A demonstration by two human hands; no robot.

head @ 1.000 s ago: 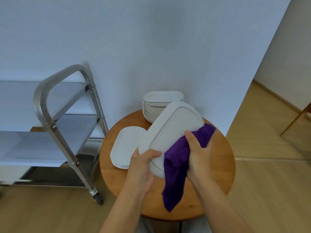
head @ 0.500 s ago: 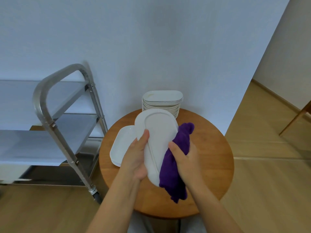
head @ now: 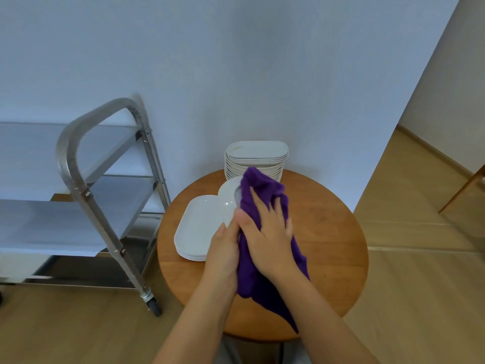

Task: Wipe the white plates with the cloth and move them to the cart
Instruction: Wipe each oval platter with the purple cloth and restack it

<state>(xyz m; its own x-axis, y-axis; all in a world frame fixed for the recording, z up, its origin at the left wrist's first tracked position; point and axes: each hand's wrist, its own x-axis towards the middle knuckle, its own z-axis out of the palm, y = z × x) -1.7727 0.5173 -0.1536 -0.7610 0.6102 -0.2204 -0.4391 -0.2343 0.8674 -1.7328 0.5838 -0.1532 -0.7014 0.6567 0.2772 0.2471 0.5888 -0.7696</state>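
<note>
Over the round wooden table [head: 328, 232] my left hand [head: 225, 248] grips the near end of a white oblong plate [head: 227, 203], held tilted. My right hand [head: 270, 229] lies with spread fingers on a purple cloth [head: 259, 187] and presses it against the plate, which the cloth mostly hides. A tall stack of white plates [head: 256, 158] stands at the table's back by the wall. A low pile of white plates [head: 195, 227] lies on the table's left side. The steel cart [head: 76, 164] stands to the left.
The cart has flat shelves [head: 47, 222] and a castor [head: 153, 307] close to the table's edge. A wall runs right behind the table. Wooden floor opens to the right, where a wooden furniture leg [head: 462, 193] shows at the frame's edge.
The plate has turned more edge-on and the cloth has moved up over it. My right hand went from beside the plate to flat on top of the cloth.
</note>
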